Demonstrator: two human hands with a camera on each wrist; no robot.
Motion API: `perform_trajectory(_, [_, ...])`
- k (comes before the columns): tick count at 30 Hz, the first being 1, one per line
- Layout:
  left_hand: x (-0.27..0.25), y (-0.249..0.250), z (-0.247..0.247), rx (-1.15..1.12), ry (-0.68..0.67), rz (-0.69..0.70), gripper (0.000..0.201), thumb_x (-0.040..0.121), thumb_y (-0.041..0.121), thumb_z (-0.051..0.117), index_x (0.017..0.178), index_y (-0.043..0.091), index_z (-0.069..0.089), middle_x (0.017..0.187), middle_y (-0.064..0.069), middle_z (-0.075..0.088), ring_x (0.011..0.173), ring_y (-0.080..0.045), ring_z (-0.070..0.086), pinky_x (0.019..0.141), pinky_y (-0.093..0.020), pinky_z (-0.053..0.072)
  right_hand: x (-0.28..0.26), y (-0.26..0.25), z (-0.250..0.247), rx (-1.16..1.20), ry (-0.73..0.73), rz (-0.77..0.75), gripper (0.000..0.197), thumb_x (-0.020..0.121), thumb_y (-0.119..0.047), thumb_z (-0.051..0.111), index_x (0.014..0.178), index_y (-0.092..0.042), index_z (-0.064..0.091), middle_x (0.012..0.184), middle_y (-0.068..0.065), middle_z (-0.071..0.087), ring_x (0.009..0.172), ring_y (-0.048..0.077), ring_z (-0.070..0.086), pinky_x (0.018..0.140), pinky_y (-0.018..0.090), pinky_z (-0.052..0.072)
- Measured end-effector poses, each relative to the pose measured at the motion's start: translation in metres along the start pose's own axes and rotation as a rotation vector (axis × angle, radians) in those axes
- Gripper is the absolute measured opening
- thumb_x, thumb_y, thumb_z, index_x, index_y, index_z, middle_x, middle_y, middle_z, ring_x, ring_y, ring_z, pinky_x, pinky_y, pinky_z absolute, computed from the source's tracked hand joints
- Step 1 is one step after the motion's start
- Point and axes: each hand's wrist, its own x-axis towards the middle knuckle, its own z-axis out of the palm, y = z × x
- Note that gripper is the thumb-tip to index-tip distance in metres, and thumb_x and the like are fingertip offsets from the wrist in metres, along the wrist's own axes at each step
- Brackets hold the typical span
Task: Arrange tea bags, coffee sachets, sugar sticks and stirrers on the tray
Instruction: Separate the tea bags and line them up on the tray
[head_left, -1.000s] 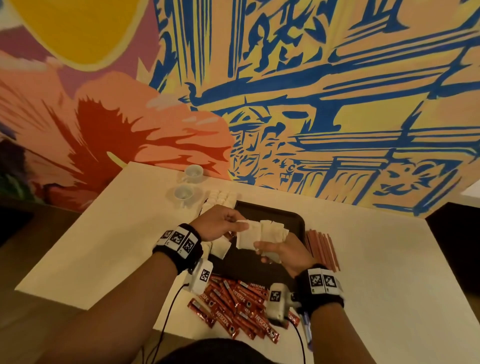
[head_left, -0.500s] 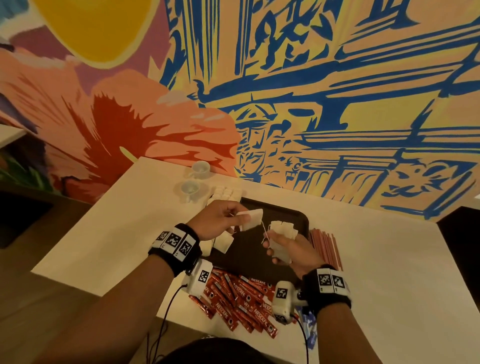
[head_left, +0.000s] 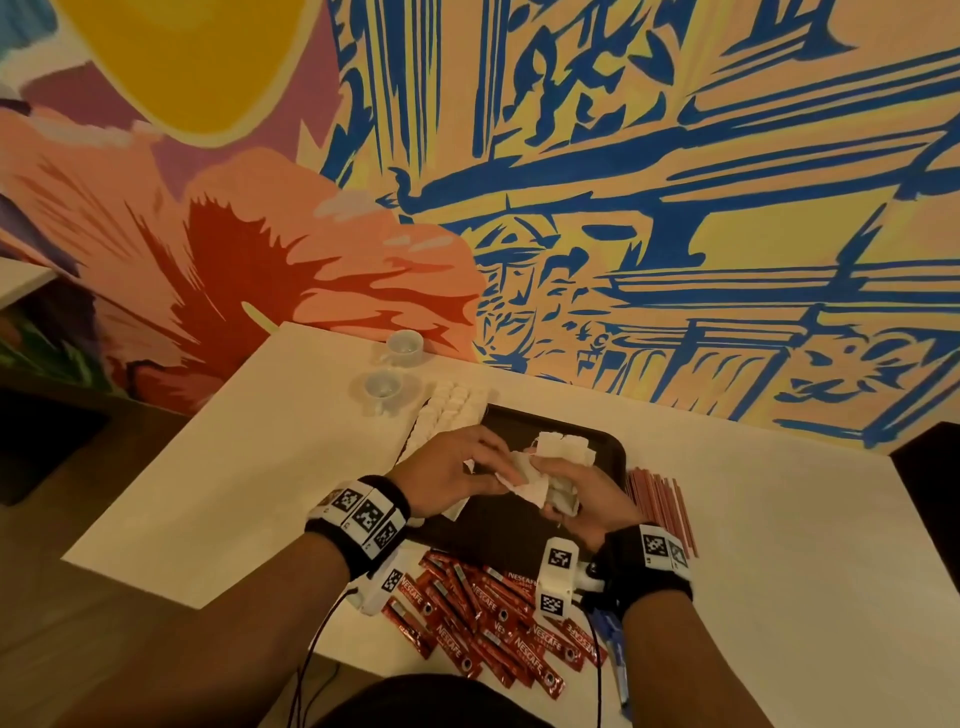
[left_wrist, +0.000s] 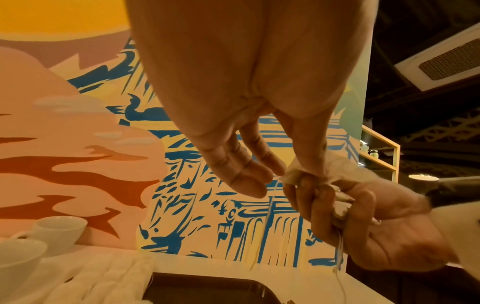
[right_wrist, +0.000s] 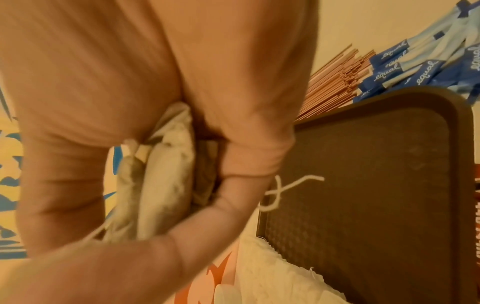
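Above the tray (head_left: 597, 441), hands meeting, right hand (head_left: 582, 499) gripping tea bags (head_left: 563, 449)

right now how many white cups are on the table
2. One cup stands at the far left of the table by the mural wall; the other cup sits just nearer, beside the row of tea bags. None seem hidden.

- The dark brown plastic tray (head_left: 608, 441) shows bare floor near its front; both hands hover over its middle, blocking it
- Red coffee sachets (head_left: 488, 618) crowd the table's near edge; reddish stirrer sticks (head_left: 660, 499) flank the tray's right; white tea bag rows (head_left: 452, 410) and two small white cups (head_left: 384, 387) line its left
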Motion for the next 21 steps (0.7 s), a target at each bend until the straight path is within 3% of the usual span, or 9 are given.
perform_trajectory(2, [-0.002,-0.003,-0.007,-0.051,0.012,-0.036,0.037,0.087,0.013,0.076,0.119,0.033,0.071,0.118,0.008,0.060,0.104,-0.009,0.058,0.085,-0.015,0.046,0.004,0.002,0.001,0.027,0.041,-0.012,0.045,0.082,-0.017,0.073,0.123,-0.001,0.066,0.090,0.012,0.071,0.070,0.016,0.064,0.049,0.021,0.046])
perform_trajectory(4, [-0.002,-0.006,-0.012,-0.171,0.026,-0.166,0.055,0.086,0.011,0.074,0.132,0.037,0.058,0.124,0.009,0.058,0.107,-0.013,0.060,0.089,-0.025,0.053,0.008,0.002,0.003,0.049,0.074,-0.025,0.039,0.082,-0.012,0.075,0.120,-0.007,0.067,0.099,0.012,0.072,0.082,0.019,0.065,0.054,0.023,0.051])
perform_trajectory(7, [-0.001,-0.010,-0.014,-0.418,-0.027,-0.378,0.064,0.081,0.022,0.074,0.139,0.031,0.049,0.127,0.000,0.062,0.111,-0.019,0.064,0.087,-0.034,0.057,0.015,0.003,0.007,0.047,0.073,-0.045,0.040,0.085,-0.008,0.076,0.124,-0.007,0.065,0.105,0.012,0.069,0.089,0.021,0.063,0.060,0.027,0.054])
perform_trajectory(11, [0.004,-0.016,-0.010,-0.626,-0.071,-0.452,0.044,0.085,0.041,0.075,0.125,0.023,0.067,0.116,-0.005,0.072,0.102,-0.020,0.068,0.084,-0.032,0.056,0.026,0.003,0.012,0.046,0.016,-0.067,0.049,0.085,-0.005,0.076,0.131,-0.002,0.061,0.114,0.018,0.065,0.091,0.022,0.063,0.062,0.029,0.054])
perform_trajectory(16, [0.021,-0.037,-0.006,-0.560,0.146,-0.424,0.020,0.096,0.025,0.066,0.109,0.012,0.074,0.099,-0.012,0.074,0.087,-0.018,0.067,0.073,-0.029,0.056,0.038,0.007,0.021,-0.035,0.036,-0.047,0.045,0.082,-0.001,0.078,0.125,-0.011,0.065,0.114,0.012,0.073,0.097,0.022,0.069,0.071,0.030,0.058])
perform_trajectory(19, [0.029,-0.046,-0.007,-0.572,0.203,-0.429,0.015,0.096,0.019,0.067,0.103,0.007,0.073,0.090,-0.007,0.072,0.083,-0.017,0.066,0.074,-0.034,0.056,0.046,0.008,0.026,-0.093,0.075,-0.036,0.041,0.082,0.000,0.078,0.120,-0.010,0.067,0.108,0.012,0.074,0.093,0.021,0.070,0.073,0.030,0.058])
perform_trajectory(21, [0.032,-0.053,-0.008,-0.604,0.241,-0.436,0.015,0.095,0.018,0.067,0.104,0.006,0.072,0.093,-0.011,0.072,0.085,-0.019,0.066,0.077,-0.037,0.055,0.051,0.007,0.028,-0.138,0.095,-0.019,0.038,0.082,0.001,0.078,0.117,-0.008,0.068,0.104,0.011,0.074,0.091,0.021,0.071,0.073,0.031,0.058])
